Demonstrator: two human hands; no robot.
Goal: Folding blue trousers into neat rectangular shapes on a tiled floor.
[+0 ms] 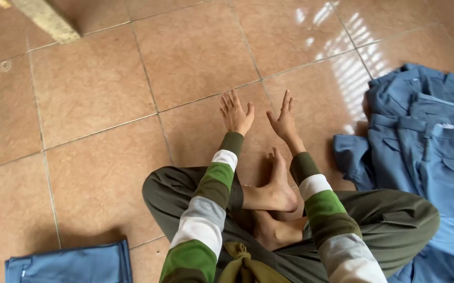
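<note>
Between garments, we judge | our left hand (236,112) and right hand (283,119) spread open, empty | blue clothes pile (426,141) right of them | next: reach right, grasp one.

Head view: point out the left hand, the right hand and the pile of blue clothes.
left hand (236,112): head view, back of the hand.
right hand (283,119): head view, its middle.
pile of blue clothes (428,136): head view, top garment's fabric.
</note>
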